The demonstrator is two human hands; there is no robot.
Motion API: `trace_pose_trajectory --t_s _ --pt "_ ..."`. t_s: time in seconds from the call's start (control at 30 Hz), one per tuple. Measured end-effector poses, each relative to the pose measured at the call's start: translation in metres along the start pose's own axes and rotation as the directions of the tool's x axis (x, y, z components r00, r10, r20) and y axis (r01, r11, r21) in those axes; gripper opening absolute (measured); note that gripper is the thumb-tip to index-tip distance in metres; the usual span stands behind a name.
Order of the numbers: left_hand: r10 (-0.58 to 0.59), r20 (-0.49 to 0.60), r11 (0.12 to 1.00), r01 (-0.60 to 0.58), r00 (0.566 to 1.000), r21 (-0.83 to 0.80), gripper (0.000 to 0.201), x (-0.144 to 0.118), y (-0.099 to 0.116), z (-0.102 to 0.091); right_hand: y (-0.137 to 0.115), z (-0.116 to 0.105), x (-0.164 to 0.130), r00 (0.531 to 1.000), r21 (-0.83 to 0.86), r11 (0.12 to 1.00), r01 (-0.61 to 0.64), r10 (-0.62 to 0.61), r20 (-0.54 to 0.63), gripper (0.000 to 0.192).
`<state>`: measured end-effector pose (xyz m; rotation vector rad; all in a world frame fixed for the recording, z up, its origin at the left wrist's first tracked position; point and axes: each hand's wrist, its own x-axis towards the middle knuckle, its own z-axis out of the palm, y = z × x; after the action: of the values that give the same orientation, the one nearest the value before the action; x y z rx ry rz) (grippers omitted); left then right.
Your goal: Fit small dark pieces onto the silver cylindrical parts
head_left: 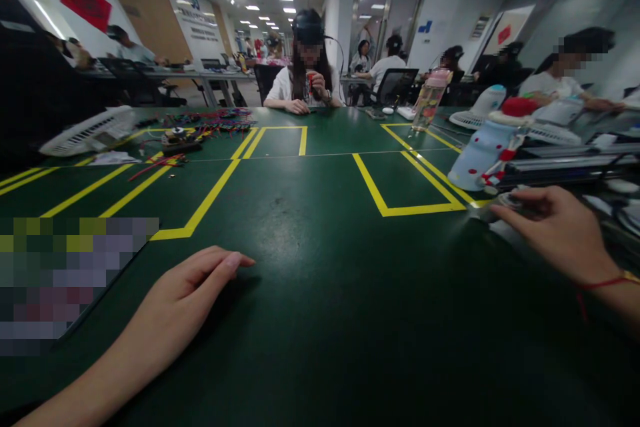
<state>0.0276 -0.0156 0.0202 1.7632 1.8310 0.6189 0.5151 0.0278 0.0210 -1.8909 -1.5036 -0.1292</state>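
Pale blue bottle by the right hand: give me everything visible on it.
The pale blue bottle looks like matte plastic, rounded and wider at the base, with small dark dots on its side. A white collar and a red cap top it; a red and white strap hangs down its side. It appears tilted toward the right, on the green table by a yellow tape line. The right hand is close, not touching it.

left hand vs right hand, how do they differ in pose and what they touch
The left hand lies flat on the green table, fingers together, holding nothing; the right hand curls its fingers over a small grey object near the yellow tape. The right wrist wears a red string; the left wrist is bare. Both are bare hands low over the same table.
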Motion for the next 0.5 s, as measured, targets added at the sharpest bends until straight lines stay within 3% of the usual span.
trace_pose_trajectory --t_s 0.07,0.13,0.2,0.3,0.37,0.5 --pt "0.001 -0.004 1.0 -0.001 1.0 0.008 0.044 -0.001 0.0 0.0 -0.027 0.015 -0.02 0.991 0.125 0.986 0.112 -0.12 0.055 0.046" --pt "0.004 -0.003 1.0 -0.004 1.0 0.006 0.045 0.0 0.001 0.0 -0.063 0.028 -0.043 0.945 0.293 0.933 0.209 -0.27 0.184 0.041" --pt "0.002 0.004 1.0 -0.002 1.0 0.002 0.045 0.0 0.0 0.0 -0.102 0.037 -0.065 0.839 0.494 0.824 0.277 -0.458 0.295 0.032" --pt "-0.008 0.012 1.0 0.008 1.0 0.003 0.045 0.002 -0.003 -0.002 -0.146 0.045 -0.089 0.679 0.689 0.664 0.291 -0.65 0.341 0.025" --pt "-0.007 0.017 1.0 0.007 1.0 0.003 0.043 0.005 -0.004 -0.003 -0.159 0.048 -0.096 0.638 0.736 0.626 0.258 -0.683 0.357 0.025" --pt "0.131 0.021 0.991 -0.131 0.991 0.005 0.036 0.008 0.01 0.005 -0.157 0.052 -0.099 0.632 0.732 0.676 0.083 -0.604 0.486 0.045"
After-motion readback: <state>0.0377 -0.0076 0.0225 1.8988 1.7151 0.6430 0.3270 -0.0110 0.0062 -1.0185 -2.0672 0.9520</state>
